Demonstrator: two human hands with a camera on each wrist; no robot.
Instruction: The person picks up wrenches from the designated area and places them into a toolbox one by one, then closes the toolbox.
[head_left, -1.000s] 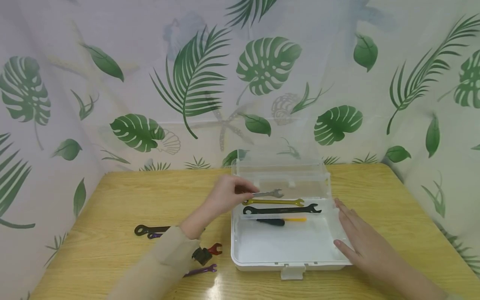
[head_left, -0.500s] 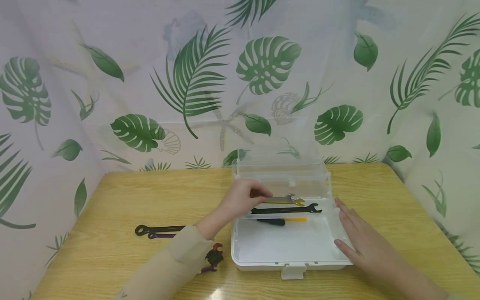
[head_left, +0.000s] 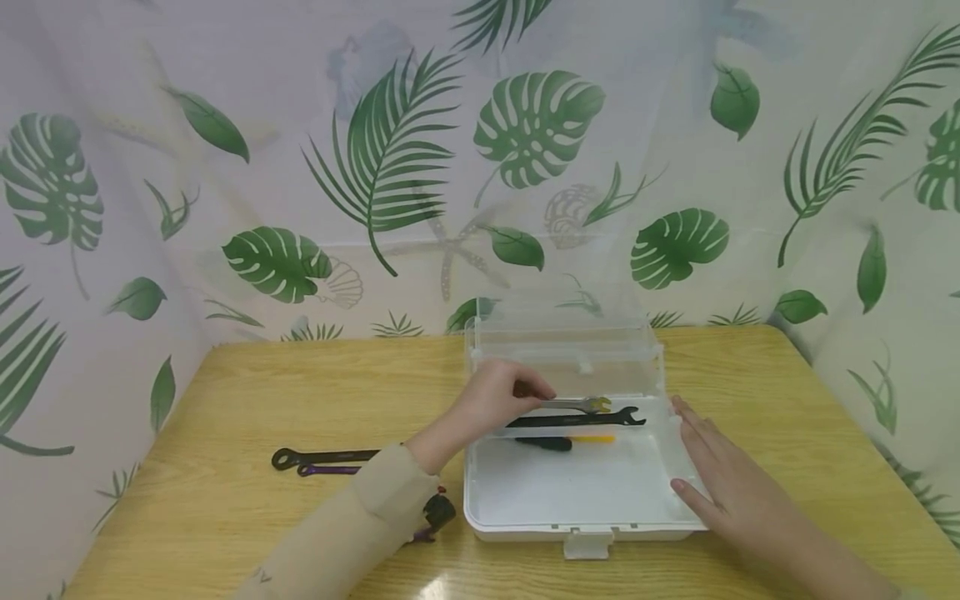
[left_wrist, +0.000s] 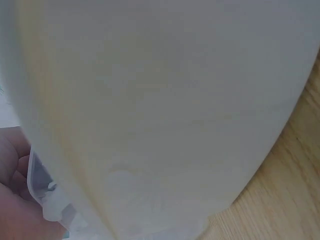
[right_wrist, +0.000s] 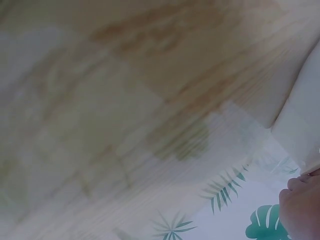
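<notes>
Left hand reaches into the clear plastic toolbox from its left side, fingers pinched on the handle of a small silver wrench. I see that wrench lying low along the back of the box, its open jaw end over the yellow wrench, of which only the tip shows. Just in front lies a black wrench, parallel to the silver one, and nearer still a screwdriver with a black handle and yellow shaft. Beige sleeve runs from the wrist down to the lower edge of the head view.

Right hand lies flat, fingers straight and together, pressed along the right outer wall of the toolbox; it grips nothing. Toolbox lid stands open at the back, transparent.

Out on the wooden tabletop, left of the box: a black wrench and a purple one lying side by side, and a black-and-red tool partly hidden under the sleeve. Leaf-print curtain behind.

Left wrist view shows only blurred box plastic; right wrist view shows blurred wood grain.
</notes>
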